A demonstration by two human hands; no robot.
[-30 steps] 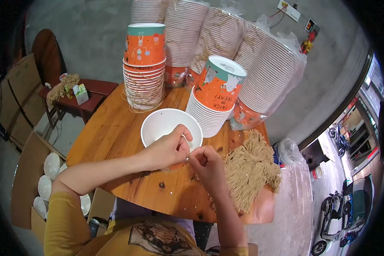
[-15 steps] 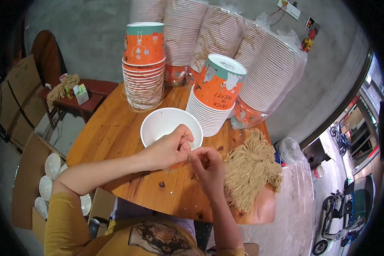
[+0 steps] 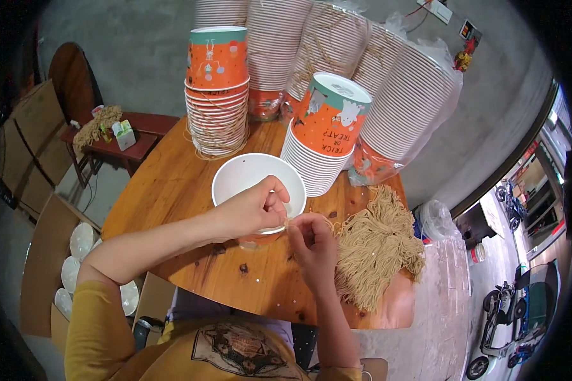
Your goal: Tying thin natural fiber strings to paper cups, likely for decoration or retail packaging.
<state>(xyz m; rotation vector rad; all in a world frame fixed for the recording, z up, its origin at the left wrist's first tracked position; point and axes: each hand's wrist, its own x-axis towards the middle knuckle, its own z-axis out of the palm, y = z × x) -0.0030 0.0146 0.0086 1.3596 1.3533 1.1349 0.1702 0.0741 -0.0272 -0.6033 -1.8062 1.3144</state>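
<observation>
On the wooden table in front of me, a white-lined paper bucket (image 3: 245, 181) stands with its mouth up. Over its near right rim, my left hand (image 3: 251, 206) is closed, fingertips pinched on a thin bit of string. Just right of the rim my right hand (image 3: 313, 244) pinches the same tan string, its fingertips nearly meeting the left ones. The exact grip is small and partly hidden by the fingers. Right of that hand lies a thick bundle of tan strings (image 3: 381, 254), with a strand running toward my fingers.
Behind the bucket stands an upside-down stack of orange and green paper buckets (image 3: 333, 117). Another stack (image 3: 217, 105), draped with strings, is at the back left. Tall bagged stacks (image 3: 407, 95) line the wall. A cardboard box (image 3: 41, 270) with white-lined buckets sits lower left.
Both hands stay pinched at the bucket's rim with only slight finger movement. The whole view has shifted a little.
</observation>
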